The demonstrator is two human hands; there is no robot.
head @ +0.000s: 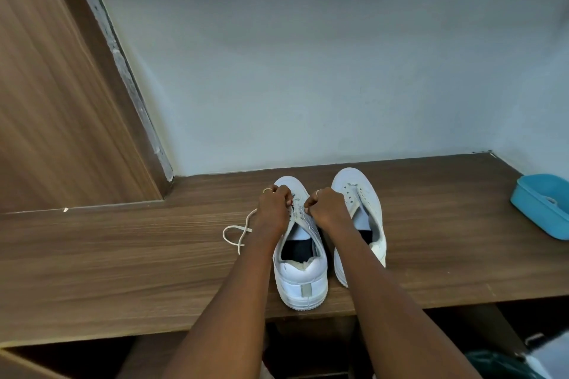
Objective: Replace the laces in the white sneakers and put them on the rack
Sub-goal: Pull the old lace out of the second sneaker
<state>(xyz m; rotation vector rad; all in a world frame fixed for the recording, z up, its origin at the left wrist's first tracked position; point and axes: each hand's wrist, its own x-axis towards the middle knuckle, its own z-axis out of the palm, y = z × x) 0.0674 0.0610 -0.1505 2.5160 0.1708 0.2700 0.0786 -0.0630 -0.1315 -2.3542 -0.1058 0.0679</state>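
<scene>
Fingers of left hand (272, 209) are clamping the lace (237, 232), its tail lying leftward on the shelf (123, 255); right hand (328, 208) is pinching the left sneaker (303, 274) at its eyelets.

A pale blue wall (308, 71) stands behind a wood-grain shelf (123, 255) and panel (46, 101).

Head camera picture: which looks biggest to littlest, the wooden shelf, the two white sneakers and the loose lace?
1. wooden shelf
2. left sneaker and right sneaker: they look about alike and both are partly hidden, so I won't rank them
3. loose lace
</scene>
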